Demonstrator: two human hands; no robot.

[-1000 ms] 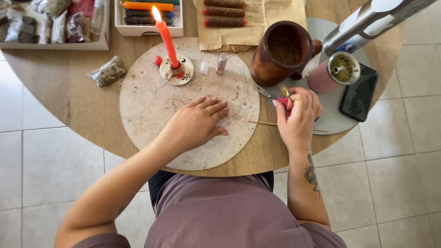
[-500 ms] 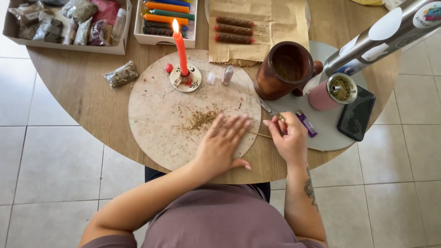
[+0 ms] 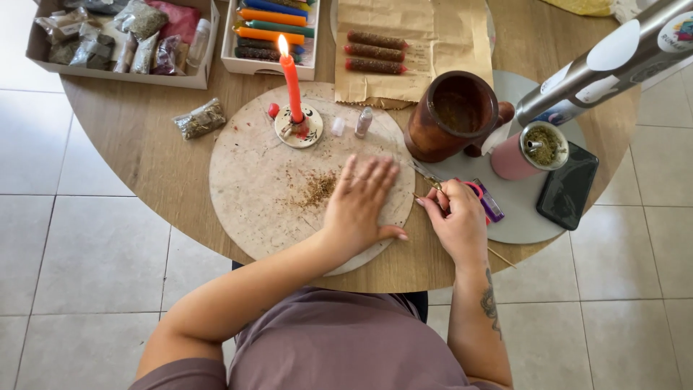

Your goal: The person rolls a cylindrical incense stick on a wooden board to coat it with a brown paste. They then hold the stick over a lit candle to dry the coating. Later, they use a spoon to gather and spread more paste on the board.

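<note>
The stick (image 3: 498,256) is thin and wooden, and the right hand (image 3: 456,220) pinches it over the bench (image 3: 144,159), beside the round board (image 3: 253,188). The left hand (image 3: 361,202) lies flat and open on that board, holding nothing, next to a small pile of herbs (image 3: 316,191). A lit red candle (image 3: 291,81) stands at the board's far edge. A brown mug (image 3: 451,115) sits near the right hand.

Matt wooden table (image 3: 144,152), speckled stone board (image 3: 253,188), glossy wax candle (image 3: 291,83).
</note>
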